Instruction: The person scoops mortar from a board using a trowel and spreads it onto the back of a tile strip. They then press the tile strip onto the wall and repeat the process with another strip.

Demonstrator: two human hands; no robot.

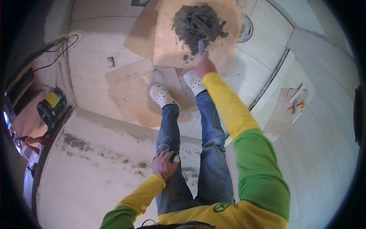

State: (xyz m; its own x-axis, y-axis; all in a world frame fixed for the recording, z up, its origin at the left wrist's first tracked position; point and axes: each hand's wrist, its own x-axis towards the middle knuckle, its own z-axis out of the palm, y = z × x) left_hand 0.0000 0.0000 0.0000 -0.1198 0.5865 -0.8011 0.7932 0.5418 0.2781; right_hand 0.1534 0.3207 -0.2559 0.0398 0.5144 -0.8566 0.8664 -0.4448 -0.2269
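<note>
My right hand (206,65) reaches down and forward, its fingers closed round a trowel (201,46) whose blade touches the near edge of a heap of dark grey mortar (197,23). The heap lies on a brown board (167,49) on the floor, with crumbs scattered around it. My left hand (165,163) rests at my left knee, its fingers bent round a small dark and white object (176,158) that I cannot make out.
A round disc (246,28) lies right of the board. Flat cardboard (129,91) lies near my white shoes (162,95). Tools with an orange handle (301,105) lie at the right. A small block (110,62) and a dark green container (52,107) are at the left.
</note>
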